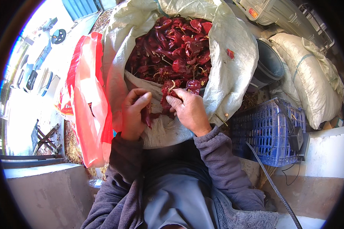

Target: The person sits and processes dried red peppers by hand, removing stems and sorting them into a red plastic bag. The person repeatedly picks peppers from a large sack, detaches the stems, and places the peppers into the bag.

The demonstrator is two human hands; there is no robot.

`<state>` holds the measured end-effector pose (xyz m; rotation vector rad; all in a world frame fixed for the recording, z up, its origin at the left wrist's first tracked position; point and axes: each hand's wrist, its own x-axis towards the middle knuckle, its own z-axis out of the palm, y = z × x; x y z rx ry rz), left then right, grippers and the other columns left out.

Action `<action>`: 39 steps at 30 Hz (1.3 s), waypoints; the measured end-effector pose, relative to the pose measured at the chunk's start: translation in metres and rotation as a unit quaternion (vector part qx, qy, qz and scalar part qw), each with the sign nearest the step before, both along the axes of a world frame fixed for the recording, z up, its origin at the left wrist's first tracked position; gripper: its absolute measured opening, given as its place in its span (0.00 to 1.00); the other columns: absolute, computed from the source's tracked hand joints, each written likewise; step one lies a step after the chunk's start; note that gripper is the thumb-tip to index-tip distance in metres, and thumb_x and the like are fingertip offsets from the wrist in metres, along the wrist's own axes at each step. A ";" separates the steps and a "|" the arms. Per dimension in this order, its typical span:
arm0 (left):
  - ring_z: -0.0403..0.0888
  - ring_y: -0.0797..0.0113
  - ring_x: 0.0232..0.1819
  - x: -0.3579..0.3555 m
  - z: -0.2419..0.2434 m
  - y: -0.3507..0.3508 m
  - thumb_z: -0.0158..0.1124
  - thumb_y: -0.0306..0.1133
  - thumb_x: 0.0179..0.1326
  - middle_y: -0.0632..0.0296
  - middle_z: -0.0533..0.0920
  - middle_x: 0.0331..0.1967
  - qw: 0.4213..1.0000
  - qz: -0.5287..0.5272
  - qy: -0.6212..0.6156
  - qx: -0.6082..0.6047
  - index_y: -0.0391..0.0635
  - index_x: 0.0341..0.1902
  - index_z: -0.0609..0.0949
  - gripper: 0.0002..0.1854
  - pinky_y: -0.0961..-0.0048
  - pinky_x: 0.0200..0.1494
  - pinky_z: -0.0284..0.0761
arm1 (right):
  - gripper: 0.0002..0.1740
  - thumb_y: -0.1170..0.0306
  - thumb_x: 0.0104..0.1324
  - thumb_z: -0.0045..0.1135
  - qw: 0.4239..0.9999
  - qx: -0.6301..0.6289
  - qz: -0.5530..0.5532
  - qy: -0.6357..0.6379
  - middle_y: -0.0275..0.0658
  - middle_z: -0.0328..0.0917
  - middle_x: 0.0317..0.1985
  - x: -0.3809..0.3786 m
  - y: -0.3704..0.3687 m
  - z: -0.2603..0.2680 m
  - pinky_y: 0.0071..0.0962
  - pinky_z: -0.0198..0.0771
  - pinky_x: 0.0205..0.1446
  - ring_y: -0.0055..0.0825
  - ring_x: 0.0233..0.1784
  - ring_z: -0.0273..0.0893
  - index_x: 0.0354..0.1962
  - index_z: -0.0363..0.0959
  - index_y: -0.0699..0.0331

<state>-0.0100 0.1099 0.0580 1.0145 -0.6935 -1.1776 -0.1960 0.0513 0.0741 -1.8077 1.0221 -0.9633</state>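
A large white woven sack stands open before me, its rim rolled down around a heap of dried red chili peppers. Over the near rim, my right hand pinches a torn dried chili with a pale curled stem, thumb against the fingers. To its left, my left hand is closed around a dark red chili piece, whose pointed end sticks out below the fingers. The two hands are a short way apart. Loose pale seeds are scattered among the peppers.
A red and clear plastic bag leans at the sack's left. To the right are a dark bucket, a blue plastic crate, a full white sack and a braided cable. A clear plastic bottle lies lower left.
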 end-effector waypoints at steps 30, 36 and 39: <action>0.82 0.74 0.30 -0.016 0.023 0.011 0.66 0.24 0.68 0.60 0.84 0.32 0.924 -0.005 -0.379 -0.046 0.34 0.45 0.82 0.06 0.75 0.30 0.77 | 0.12 0.64 0.78 0.57 0.917 0.265 0.003 -0.297 0.27 0.73 0.29 0.033 0.016 0.000 0.17 0.76 0.27 0.11 0.26 0.70 0.39 0.75 0.66; 0.79 0.76 0.26 -0.016 0.021 0.007 0.62 0.27 0.73 0.62 0.83 0.30 0.987 -0.057 -0.147 0.027 0.36 0.45 0.80 0.06 0.78 0.21 0.71 | 0.09 0.64 0.78 0.57 0.890 0.282 -0.002 -0.358 0.27 0.73 0.31 0.038 0.015 -0.006 0.20 0.73 0.28 0.13 0.27 0.68 0.41 0.74 0.61; 0.79 0.76 0.29 -0.015 0.018 0.005 0.60 0.30 0.74 0.61 0.82 0.30 0.995 -0.066 -0.064 0.026 0.37 0.46 0.79 0.07 0.78 0.30 0.74 | 0.10 0.63 0.79 0.56 0.872 0.288 -0.004 -0.397 0.28 0.73 0.30 0.042 0.013 -0.004 0.20 0.72 0.27 0.15 0.27 0.68 0.40 0.73 0.60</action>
